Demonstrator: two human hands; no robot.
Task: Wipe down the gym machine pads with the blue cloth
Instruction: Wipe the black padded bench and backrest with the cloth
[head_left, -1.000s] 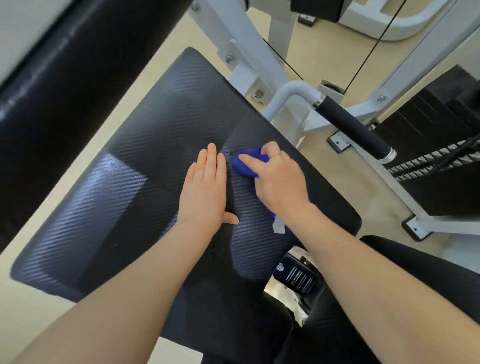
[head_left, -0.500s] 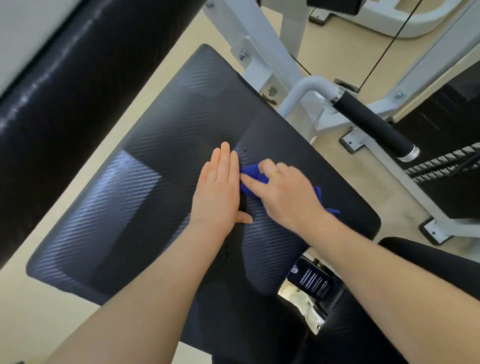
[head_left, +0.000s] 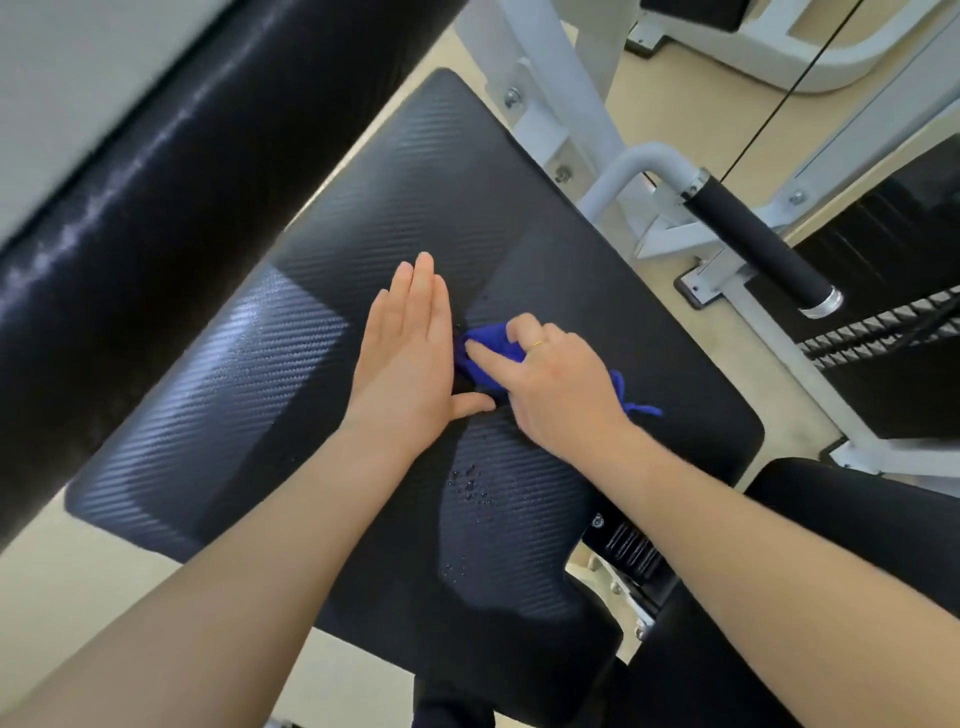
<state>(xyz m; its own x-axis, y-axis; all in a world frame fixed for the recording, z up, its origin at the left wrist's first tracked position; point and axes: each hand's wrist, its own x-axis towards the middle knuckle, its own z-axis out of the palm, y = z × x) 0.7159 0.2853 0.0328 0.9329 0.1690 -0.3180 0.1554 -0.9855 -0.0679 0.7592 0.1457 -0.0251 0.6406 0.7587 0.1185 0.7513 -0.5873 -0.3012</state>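
Head cam: 2 hands (head_left: 415, 358), 1 cloth (head_left: 491, 345), 1 pad (head_left: 291, 332).

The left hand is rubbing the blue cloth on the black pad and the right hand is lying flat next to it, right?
Not quite, the hands are swapped. The head view shows the right hand rubbing the blue cloth on the black pad, and the left hand lying flat next to it.
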